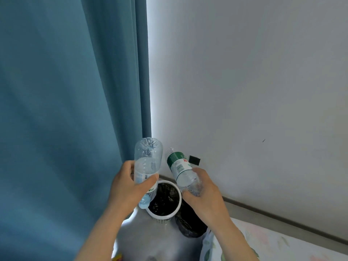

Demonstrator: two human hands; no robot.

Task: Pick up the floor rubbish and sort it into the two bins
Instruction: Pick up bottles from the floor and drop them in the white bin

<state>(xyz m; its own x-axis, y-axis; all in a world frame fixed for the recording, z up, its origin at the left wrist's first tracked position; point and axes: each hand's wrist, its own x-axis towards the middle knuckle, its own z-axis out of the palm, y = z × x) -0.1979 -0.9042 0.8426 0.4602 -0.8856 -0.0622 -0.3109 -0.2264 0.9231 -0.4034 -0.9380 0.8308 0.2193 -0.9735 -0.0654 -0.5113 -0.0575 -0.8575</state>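
My left hand (128, 185) grips a clear plastic bottle (147, 159) held upside down, its pale blue cap (144, 201) pointing down beside the rim of the white bin. My right hand (204, 193) grips a second clear bottle with a green label (178, 164), tilted with its base up and to the left. Both bottles hang above a white bin (164, 213) lined with a black bag. A black bin (190, 226) stands right beside it, partly hidden behind my right wrist.
A blue curtain (66, 110) hangs at the left and a white wall (254, 81) with a grey skirting board (282, 221) fills the right. A floral bedsheet (273, 245) lies at the bottom right. Grey floor (150, 240) shows below the bins, with a small colourful scrap (117, 258) at the bottom edge.
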